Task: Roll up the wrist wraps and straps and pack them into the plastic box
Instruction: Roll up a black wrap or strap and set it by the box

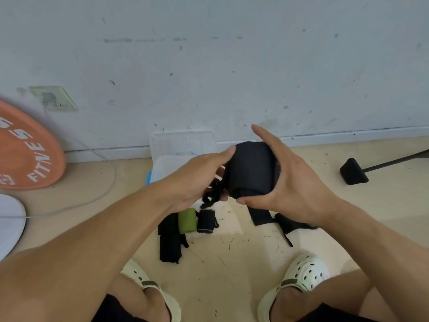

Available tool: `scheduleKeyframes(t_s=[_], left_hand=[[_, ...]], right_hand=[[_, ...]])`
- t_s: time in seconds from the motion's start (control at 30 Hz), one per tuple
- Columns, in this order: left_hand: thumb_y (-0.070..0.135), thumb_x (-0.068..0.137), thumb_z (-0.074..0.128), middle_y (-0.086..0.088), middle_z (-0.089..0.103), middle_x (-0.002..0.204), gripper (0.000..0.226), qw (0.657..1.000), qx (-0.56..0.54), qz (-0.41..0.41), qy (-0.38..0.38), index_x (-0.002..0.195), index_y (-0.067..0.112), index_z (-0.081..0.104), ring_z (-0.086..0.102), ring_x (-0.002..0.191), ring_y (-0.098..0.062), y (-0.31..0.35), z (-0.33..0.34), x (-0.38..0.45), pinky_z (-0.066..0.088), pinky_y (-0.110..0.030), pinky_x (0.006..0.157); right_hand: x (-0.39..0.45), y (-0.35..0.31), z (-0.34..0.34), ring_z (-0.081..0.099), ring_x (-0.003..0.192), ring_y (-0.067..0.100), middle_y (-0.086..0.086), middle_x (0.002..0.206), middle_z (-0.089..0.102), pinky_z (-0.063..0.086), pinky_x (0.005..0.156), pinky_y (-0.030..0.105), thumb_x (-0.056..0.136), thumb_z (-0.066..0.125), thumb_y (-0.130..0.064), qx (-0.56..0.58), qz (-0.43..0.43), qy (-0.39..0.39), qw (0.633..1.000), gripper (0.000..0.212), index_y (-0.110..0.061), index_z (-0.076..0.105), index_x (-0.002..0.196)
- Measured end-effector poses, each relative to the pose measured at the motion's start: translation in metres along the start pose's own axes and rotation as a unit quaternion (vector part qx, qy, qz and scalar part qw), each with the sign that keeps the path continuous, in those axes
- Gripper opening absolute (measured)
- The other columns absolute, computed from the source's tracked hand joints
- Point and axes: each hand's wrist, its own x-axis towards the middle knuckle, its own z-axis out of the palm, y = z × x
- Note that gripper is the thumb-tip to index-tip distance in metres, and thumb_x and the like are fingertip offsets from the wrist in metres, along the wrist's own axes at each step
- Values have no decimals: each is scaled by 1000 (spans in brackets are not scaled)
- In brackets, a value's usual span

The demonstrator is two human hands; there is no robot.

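While I watch through the head camera, both hands work one roll at chest height, so every place below is told from that grip.

Far left of the grip: an orange weight plate (25,149) leans on the wall, well apart.

Below-left of the grip: a green roll (187,220) and a small dark roll (206,221) lie side by side on the floor, touching or nearly so, with flat black wraps (169,240) just beside them, not yet rolled.

Behind the grip: the plastic box (162,166) stands open by the wall, its clear lid tipped back; I cannot tell what is inside.

Left hand (197,180): fingers curled round the loose cord end (212,194) hanging off the roll, thumb stretched to touch the roll's side.

Centre of the grip: the black wrist wrap roll (251,168), thick and nearly wound.

Right hand (285,180): wide open span, thumb under the roll, palm cupping its far side, forefinger lifted free.

Below-right of the grip: an unrolled black strap (260,216) on the floor.

Step in hand, as I judge it: securing the tail. I would keep the right hand squeezing so the layers do not slacken, wind the cord snug, and only then reach back to the box.
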Motion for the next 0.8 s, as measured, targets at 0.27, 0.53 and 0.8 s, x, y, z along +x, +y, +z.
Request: scheduleKeyframes(t_s=[0.27, 0.53, 0.8], left_hand=[[31, 110, 42, -8, 75, 81, 30, 989, 112, 43, 81, 96, 15, 63, 73, 66, -21, -10, 9, 3, 53, -30, 66], [15, 106, 35, -18, 69, 84, 27, 991, 128, -12, 26, 101, 5, 60, 65, 60, -18, -16, 12, 6, 55, -32, 60], [14, 109, 41, -3, 52, 84, 23, 972, 222, 13, 75, 89, 11, 50, 59, 77, -17, -25, 19, 6, 42, -23, 61]], right_hand=[[1, 2, 9, 44, 116, -16, -30, 129, 45, 31, 90, -5, 62, 94, -42, -25, -17, 21, 999, 104, -41, 35, 148], [0, 5, 16, 46, 111, -17, -24, 123, 52, 34, 87, -2, 66, 91, -37, -56, -16, 11, 998, 83, -33, 47, 137], [2, 16, 28, 51, 107, 9, -12, 121, 52, 44, 80, 24, 68, 88, -41, -156, 2, -3, 988, 76, -27, 50, 133]])
